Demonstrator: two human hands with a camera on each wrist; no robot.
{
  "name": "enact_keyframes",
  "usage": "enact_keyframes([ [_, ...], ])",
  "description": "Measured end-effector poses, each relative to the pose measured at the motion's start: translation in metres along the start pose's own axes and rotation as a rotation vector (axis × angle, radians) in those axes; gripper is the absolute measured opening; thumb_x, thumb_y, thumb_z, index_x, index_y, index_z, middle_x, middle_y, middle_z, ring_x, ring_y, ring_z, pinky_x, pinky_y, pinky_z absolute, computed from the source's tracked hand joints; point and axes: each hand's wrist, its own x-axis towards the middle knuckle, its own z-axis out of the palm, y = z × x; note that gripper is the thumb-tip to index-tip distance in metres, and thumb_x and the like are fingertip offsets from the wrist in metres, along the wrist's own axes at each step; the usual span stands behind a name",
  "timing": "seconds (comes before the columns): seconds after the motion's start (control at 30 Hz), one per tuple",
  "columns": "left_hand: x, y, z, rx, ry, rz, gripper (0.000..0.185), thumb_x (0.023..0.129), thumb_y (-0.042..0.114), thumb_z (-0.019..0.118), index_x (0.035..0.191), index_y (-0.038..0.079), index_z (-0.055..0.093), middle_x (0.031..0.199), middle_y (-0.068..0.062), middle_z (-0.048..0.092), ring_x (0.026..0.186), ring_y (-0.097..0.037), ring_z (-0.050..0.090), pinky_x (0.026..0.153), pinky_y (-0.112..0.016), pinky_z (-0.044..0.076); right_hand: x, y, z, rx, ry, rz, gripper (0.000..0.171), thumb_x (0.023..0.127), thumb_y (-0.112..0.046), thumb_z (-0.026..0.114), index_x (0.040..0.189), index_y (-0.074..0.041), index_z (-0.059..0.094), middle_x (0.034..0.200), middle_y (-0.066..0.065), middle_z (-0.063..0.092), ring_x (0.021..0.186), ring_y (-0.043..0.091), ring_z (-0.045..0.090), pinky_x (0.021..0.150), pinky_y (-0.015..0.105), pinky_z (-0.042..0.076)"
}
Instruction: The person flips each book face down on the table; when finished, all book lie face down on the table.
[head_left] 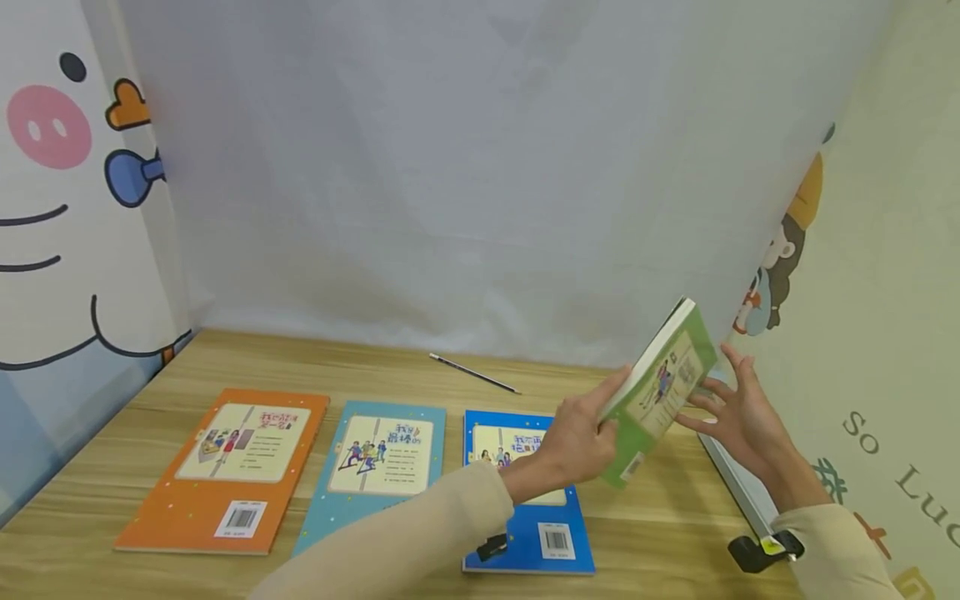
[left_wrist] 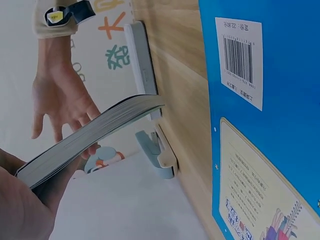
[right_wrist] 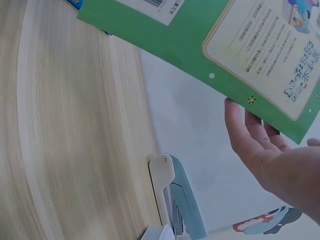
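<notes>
A green book [head_left: 660, 392] is held up and tilted above the right part of the table. My left hand [head_left: 573, 437] grips it by its spine-side or page edge on the left, thumb on the back cover; the left wrist view shows its page block [left_wrist: 95, 132] edge-on. On the book's other side my right hand [head_left: 742, 417] has its fingers spread, fingertips right at the cover's edge in the right wrist view. Beneath my left forearm lies a blue book [head_left: 525, 533], partly covered. A light-blue book [head_left: 386, 450] and an orange book [head_left: 225, 471] lie to its left, back covers up.
A black-and-white pencil [head_left: 474, 373] lies at the back of the wooden table [head_left: 337, 358]. A stapler [right_wrist: 182, 200] and a long grey-white case [left_wrist: 142, 60] stand along the right edge. Fabric walls [head_left: 465, 167] enclose the back and sides.
</notes>
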Motion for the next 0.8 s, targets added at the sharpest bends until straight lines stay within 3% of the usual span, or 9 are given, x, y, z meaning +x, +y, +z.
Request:
enact_keyframes([
  [0.1, 0.002, 0.0, -0.001, -0.067, 0.011, -0.042, 0.078, 0.089, -0.014, 0.05, 0.158, 0.018, 0.031, 0.133, -0.022, 0.064, 0.094, -0.022, 0.074, 0.06, -0.014, 0.055, -0.001, 0.003, -0.002, 0.022, -0.017, -0.024, 0.07, 0.1, -0.062, 0.01, 0.151, -0.04, -0.031, 0.158, 0.034, -0.02, 0.116, 0.006, 0.054, 0.092, 0.035, 0.057],
  [0.2, 0.004, 0.001, -0.002, -0.145, 0.017, -0.085, 0.077, 0.091, -0.012, 0.051, 0.158, 0.019, 0.03, 0.136, -0.022, 0.061, 0.089, -0.018, 0.073, 0.061, -0.016, 0.056, -0.003, 0.007, -0.005, 0.032, -0.026, -0.064, 0.066, 0.105, -0.052, 0.016, 0.154, -0.036, -0.026, 0.155, 0.027, 0.019, 0.112, 0.003, 0.06, 0.088, 0.033, 0.058],
  [0.27, 0.004, 0.001, -0.004, -0.192, 0.017, -0.106, 0.075, 0.092, -0.011, 0.051, 0.158, 0.019, 0.03, 0.14, -0.021, 0.058, 0.088, -0.016, 0.071, 0.062, -0.017, 0.056, -0.004, 0.011, -0.007, 0.06, -0.036, -0.096, 0.064, 0.108, -0.041, 0.021, 0.156, -0.034, -0.021, 0.144, 0.01, 0.045, 0.111, 0.005, 0.063, 0.086, 0.033, 0.059],
  [0.33, 0.005, 0.002, -0.005, -0.238, 0.014, -0.119, 0.074, 0.093, -0.011, 0.052, 0.158, 0.019, 0.031, 0.141, -0.021, 0.057, 0.089, -0.016, 0.071, 0.063, -0.019, 0.057, -0.006, 0.015, -0.009, 0.112, -0.05, -0.12, 0.065, 0.11, -0.028, 0.027, 0.158, -0.033, -0.017, 0.127, -0.007, 0.059, 0.109, 0.008, 0.067, 0.082, 0.033, 0.06],
  [0.47, 0.006, 0.002, -0.009, -0.309, 0.001, -0.144, 0.074, 0.093, -0.01, 0.052, 0.157, 0.019, 0.031, 0.138, -0.024, 0.059, 0.089, -0.022, 0.074, 0.063, -0.023, 0.059, -0.009, 0.02, -0.011, 0.237, -0.112, -0.154, 0.078, 0.108, -0.005, 0.032, 0.156, -0.037, -0.022, 0.123, -0.003, 0.068, 0.105, 0.016, 0.071, 0.08, 0.035, 0.061],
  [0.57, 0.007, 0.002, -0.011, -0.349, -0.013, -0.171, 0.074, 0.093, -0.01, 0.052, 0.157, 0.02, 0.031, 0.134, -0.025, 0.061, 0.088, -0.025, 0.075, 0.064, -0.025, 0.061, -0.008, 0.021, -0.013, 0.269, -0.169, -0.17, 0.086, 0.105, 0.005, 0.031, 0.154, -0.04, -0.024, 0.123, 0.002, 0.069, 0.103, 0.019, 0.072, 0.078, 0.037, 0.061],
  [0.8, 0.009, 0.0, -0.013, -0.413, -0.025, -0.229, 0.075, 0.091, -0.012, 0.053, 0.156, 0.021, 0.035, 0.132, -0.026, 0.062, 0.089, -0.028, 0.075, 0.063, -0.029, 0.061, -0.005, 0.023, -0.015, 0.245, -0.233, -0.167, 0.071, 0.104, 0.01, 0.03, 0.15, -0.033, -0.003, 0.118, 0.006, 0.073, 0.096, 0.02, 0.074, 0.072, 0.037, 0.062],
])
